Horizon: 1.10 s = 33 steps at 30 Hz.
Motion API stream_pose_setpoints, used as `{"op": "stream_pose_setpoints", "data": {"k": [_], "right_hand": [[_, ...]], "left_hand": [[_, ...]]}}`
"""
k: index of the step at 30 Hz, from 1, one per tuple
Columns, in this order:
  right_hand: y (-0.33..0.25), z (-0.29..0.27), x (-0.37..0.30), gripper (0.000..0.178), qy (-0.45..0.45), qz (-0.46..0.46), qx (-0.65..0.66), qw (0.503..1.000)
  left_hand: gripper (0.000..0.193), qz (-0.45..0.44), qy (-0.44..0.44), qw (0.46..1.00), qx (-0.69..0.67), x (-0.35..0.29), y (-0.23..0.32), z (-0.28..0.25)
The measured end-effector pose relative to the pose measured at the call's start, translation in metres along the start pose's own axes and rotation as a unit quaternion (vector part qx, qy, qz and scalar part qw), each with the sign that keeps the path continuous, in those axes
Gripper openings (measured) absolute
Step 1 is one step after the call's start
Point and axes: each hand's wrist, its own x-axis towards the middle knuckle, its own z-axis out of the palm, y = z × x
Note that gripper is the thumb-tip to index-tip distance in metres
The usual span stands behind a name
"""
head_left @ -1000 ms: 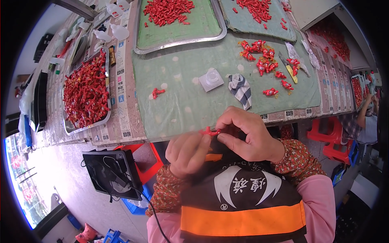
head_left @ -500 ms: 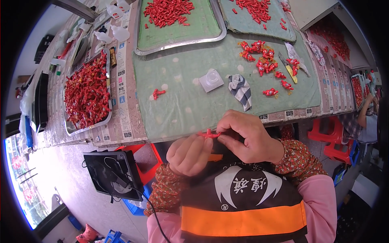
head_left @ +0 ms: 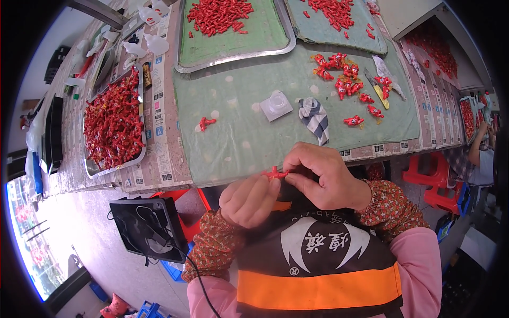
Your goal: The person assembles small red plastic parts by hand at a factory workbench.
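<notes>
Between my two hands, just off the table's near edge, is a small red plastic figure part (head_left: 275,173) with stubby limbs. My left hand (head_left: 249,200) pinches its left end between thumb and fingers. The thumb and forefinger of my right hand (head_left: 323,177) close on its right end. Another red figure part (head_left: 207,123) lies alone on the green cloth (head_left: 222,143) to the left. On the right of the cloth lie several assembled red figures (head_left: 347,79), some with yellowish clear bits.
A metal tray (head_left: 143,151) heaped with red figures stands at left. Two more trays, one lined with green cloth (head_left: 212,53), hold red parts at the back. A small clear dish (head_left: 277,103), a checked cloth (head_left: 314,117) and a yellow cutter knife (head_left: 382,97) lie on the table. A person (head_left: 480,153) sits far right.
Both hands stay almost in place, still gripping the red figure part. The left forearm has shifted slightly outward to the left.
</notes>
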Motion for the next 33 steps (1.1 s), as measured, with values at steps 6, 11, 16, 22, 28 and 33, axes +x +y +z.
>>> {"op": "stream_pose_setpoints", "data": {"k": [6,11,16,22,28,33], "right_hand": [[0.002,-0.003,0.002,0.016,-0.019,0.010,0.022,1.000],[0.000,-0.005,0.003,0.019,-0.028,0.005,0.031,0.999],[0.001,0.000,0.002,0.023,-0.001,-0.002,0.016,1.000],[0.005,-0.002,0.002,0.019,0.002,-0.008,0.021,1.000],[0.008,-0.007,0.000,0.016,0.018,-0.023,0.047,0.998],[0.008,-0.006,0.000,0.017,0.014,-0.040,0.033,0.999]], "left_hand": [[0.025,0.016,0.020,1.000,-0.002,-0.002,-0.004,0.005],[0.026,0.012,0.028,1.000,0.006,0.002,-0.004,0.006],[0.027,-0.032,0.039,0.999,0.012,0.001,-0.002,0.010],[0.043,-0.216,0.009,0.967,-0.132,0.008,0.007,0.012],[0.035,-0.573,0.001,0.671,-0.470,0.016,0.017,0.000],[0.031,-0.612,-0.048,0.436,-0.658,0.025,0.015,-0.010]]}}
